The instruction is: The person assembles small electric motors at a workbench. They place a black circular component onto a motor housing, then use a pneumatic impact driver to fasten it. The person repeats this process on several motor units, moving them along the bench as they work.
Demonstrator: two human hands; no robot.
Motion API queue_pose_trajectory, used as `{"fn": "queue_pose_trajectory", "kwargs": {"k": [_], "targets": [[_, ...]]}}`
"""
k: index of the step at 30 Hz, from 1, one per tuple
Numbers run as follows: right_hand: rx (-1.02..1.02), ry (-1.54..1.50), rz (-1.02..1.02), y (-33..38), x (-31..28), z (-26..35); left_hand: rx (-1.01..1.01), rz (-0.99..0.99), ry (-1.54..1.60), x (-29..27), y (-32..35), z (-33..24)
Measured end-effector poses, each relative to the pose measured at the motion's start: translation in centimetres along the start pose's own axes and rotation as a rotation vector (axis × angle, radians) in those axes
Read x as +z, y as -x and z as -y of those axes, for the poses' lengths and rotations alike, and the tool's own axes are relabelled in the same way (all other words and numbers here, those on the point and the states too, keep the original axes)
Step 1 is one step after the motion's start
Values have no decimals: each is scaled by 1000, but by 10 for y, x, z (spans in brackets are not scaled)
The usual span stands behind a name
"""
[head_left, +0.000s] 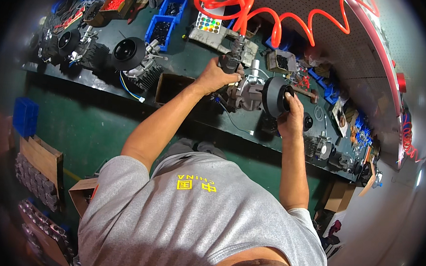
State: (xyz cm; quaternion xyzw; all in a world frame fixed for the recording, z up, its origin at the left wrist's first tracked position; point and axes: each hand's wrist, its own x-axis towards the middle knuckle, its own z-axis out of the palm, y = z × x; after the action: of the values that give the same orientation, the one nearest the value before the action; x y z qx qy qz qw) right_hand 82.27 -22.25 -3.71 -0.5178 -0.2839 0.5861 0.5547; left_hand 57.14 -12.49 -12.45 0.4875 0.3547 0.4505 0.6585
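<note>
My left hand [216, 78] is closed around a dark air tool [235, 53], whose upper end joins an orange coiled hose [278, 31]. The tool stands against the near-left side of a silver metal motor unit [249, 95] at the bench edge; its tip is hidden by my hand and the unit. On the unit's right side sits a black round cup-shaped part [273, 96]. My right hand [291, 118] grips that part's rim, thumb at its opening. A thin cable with a white plug [251, 132] hangs from the unit.
Similar motor units [129, 58] with black round parts line the dark green bench [116, 30] to left and right. Blue bins [160, 32] of small black parts stand behind. A hammer [304, 93] lies beyond my right hand. An open box [174, 88] sits at the bench's near edge.
</note>
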Motion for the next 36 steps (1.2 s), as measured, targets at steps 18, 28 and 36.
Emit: {"fn": "queue_pose_trajectory", "kwargs": {"k": [18,28,36], "targets": [[26,-27,-128,-8,5,5,22,-1,161,2,-6,8],[37,-29,-118,-13,12,7,33,-37,17,-9,-6,16],[-59,27,-95,-4,28,5,18,-63,194,-6,-11,17]]}}
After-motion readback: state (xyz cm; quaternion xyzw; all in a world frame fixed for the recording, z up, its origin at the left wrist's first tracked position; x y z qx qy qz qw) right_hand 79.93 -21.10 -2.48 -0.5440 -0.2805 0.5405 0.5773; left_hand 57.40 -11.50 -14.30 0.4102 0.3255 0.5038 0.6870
